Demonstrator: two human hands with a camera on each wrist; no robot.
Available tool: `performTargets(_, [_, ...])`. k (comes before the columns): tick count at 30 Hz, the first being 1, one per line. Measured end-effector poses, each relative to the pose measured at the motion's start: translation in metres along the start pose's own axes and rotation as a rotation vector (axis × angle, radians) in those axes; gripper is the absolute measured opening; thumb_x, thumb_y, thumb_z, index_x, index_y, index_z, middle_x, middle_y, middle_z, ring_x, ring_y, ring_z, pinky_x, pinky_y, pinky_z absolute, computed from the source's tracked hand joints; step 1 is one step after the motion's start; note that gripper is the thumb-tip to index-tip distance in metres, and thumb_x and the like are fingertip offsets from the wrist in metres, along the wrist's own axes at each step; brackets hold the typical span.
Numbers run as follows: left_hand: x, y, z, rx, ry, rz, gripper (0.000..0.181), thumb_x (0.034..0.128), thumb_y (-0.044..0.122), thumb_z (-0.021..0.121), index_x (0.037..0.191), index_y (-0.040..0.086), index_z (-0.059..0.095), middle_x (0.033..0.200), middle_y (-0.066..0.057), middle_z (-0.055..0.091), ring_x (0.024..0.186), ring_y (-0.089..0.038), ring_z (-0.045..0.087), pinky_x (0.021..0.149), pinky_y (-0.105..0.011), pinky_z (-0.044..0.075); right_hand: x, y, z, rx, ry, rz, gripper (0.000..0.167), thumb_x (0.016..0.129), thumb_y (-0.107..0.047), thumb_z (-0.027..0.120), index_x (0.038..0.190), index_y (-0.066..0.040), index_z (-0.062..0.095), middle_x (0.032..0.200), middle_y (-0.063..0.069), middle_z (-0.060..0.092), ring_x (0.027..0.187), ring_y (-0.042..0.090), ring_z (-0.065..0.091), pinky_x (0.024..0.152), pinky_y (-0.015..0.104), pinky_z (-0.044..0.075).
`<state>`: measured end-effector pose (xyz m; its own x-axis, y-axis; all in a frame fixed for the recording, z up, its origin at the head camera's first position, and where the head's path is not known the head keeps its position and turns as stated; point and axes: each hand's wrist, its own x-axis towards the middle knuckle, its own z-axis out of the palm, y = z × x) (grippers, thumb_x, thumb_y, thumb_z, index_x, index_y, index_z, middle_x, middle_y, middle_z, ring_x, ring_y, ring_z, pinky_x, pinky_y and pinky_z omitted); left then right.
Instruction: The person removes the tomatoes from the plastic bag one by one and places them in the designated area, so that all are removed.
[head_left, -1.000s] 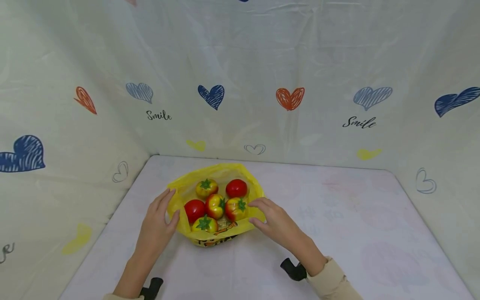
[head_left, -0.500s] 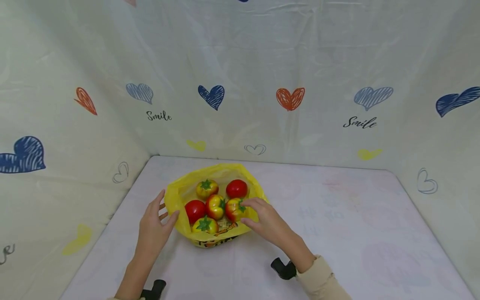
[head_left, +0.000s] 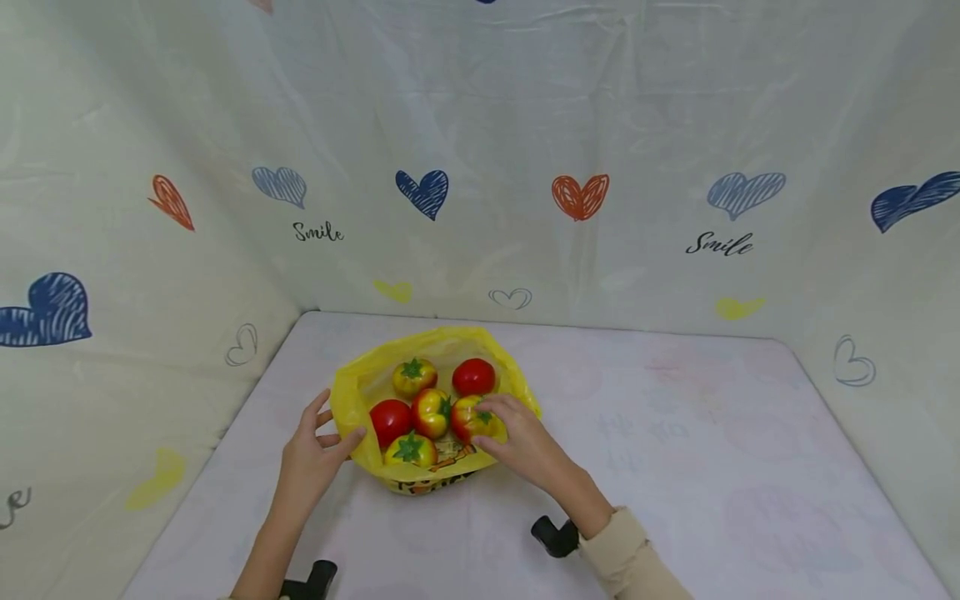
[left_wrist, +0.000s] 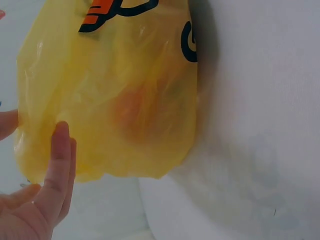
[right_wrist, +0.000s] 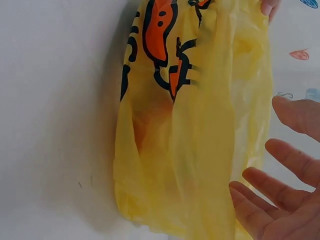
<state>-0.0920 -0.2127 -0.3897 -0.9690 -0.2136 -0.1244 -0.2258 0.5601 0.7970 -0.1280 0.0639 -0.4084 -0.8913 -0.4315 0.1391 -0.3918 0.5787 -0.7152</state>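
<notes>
A yellow plastic bag (head_left: 435, 337) with black and orange print stands with its mouth spread. Inside lie several glossy tomatoes, some plain red (head_left: 474, 377) and some red-and-yellow (head_left: 431, 414) with green star-shaped tops. My left hand (head_left: 311, 462) is at the bag's left side; in the left wrist view its extended fingers (left_wrist: 59, 160) rest against the plastic, the thumb by the rim. My right hand (head_left: 528, 446) reaches over the right rim, fingers parted and relaxed, above the rightmost red-and-yellow tomato (head_left: 462, 421), partly hiding it. Contact with that tomato cannot be made out.
The bag stands on a white-covered table (head_left: 675, 467), left of its middle. A pale curtain (head_left: 480, 100) printed with hearts and "Smile" rises behind the table and at both sides. Black wrist mounts (head_left: 555, 536) sit below each hand.
My right hand has moved left, over the rim and above the rightmost tomato. The left hand's fingers have shifted lower and farther behind the bag's left side. The tomatoes have stayed put.
</notes>
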Motion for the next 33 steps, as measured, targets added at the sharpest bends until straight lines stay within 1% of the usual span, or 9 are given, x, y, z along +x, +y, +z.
performTargets(3, [0.001,-0.001,0.000,-0.064,-0.030,-0.024,0.079,0.0878,0.024,0.063,0.149,0.013,0.014,0.136,-0.024,0.039,0.090,-0.024,0.065,0.073,-0.031,0.058,0.003,0.002,0.003,0.005,-0.004,0.023,0.039,0.086,-0.020,0.066,0.120,-0.003,0.057,0.133,0.017,0.048,0.123,0.033,0.046,0.101,0.049,0.042])
performTargets(6, [0.001,-0.001,0.000,-0.126,-0.044,-0.041,0.078,0.0874,0.020,0.064,0.148,0.014,0.015,0.130,-0.024,0.043,0.083,-0.017,0.065,0.070,-0.031,0.058,0.006,0.004,0.006,0.009,-0.002,0.033,0.040,0.086,-0.019,0.066,0.121,-0.002,0.056,0.134,0.019,0.046,0.124,0.034,0.045,0.101,0.049,0.042])
performTargets(11, [0.000,-0.001,0.000,-0.176,-0.057,-0.067,0.075,0.0879,0.016,0.063,0.148,0.014,0.018,0.123,-0.023,0.047,0.081,-0.015,0.066,0.070,-0.033,0.058,0.011,0.007,0.011,0.006,-0.006,0.051,0.044,0.085,-0.018,0.067,0.124,-0.002,0.055,0.134,0.019,0.046,0.123,0.034,0.045,0.101,0.049,0.043])
performTargets(16, [-0.001,0.000,0.000,-0.176,-0.060,-0.081,0.072,0.0883,0.015,0.062,0.147,0.014,0.019,0.121,-0.023,0.049,0.081,-0.015,0.066,0.070,-0.033,0.058,0.017,0.008,0.015,0.018,-0.018,0.090,0.047,0.085,-0.017,0.067,0.127,-0.003,0.052,0.135,0.017,0.046,0.124,0.033,0.045,0.102,0.048,0.041])
performTargets(20, [-0.002,0.000,0.001,-0.176,-0.058,-0.088,0.070,0.0884,0.013,0.061,0.146,0.015,0.021,0.118,-0.022,0.050,0.079,-0.014,0.066,0.068,-0.030,0.058,0.021,0.011,0.017,0.024,-0.022,0.121,0.049,0.084,-0.016,0.068,0.128,-0.002,0.050,0.133,0.017,0.046,0.122,0.032,0.046,0.103,0.047,0.041])
performTargets(27, [-0.004,0.000,0.002,-0.182,-0.060,-0.092,0.069,0.0884,0.012,0.060,0.145,0.015,0.022,0.116,-0.021,0.052,0.076,-0.013,0.066,0.066,-0.027,0.058,0.027,0.018,0.022,0.018,-0.045,0.229,0.058,0.083,-0.019,0.069,0.132,0.000,0.044,0.133,0.020,0.045,0.119,0.032,0.047,0.101,0.048,0.043])
performTargets(33, [-0.005,-0.004,0.000,-0.196,-0.064,-0.099,0.069,0.0890,0.014,0.061,0.145,0.016,0.021,0.118,-0.021,0.051,0.077,-0.013,0.066,0.066,-0.027,0.058,0.029,0.023,0.028,0.060,-0.068,0.299,0.068,0.082,-0.024,0.071,0.136,0.001,0.037,0.136,0.025,0.040,0.118,0.035,0.046,0.099,0.052,0.043])
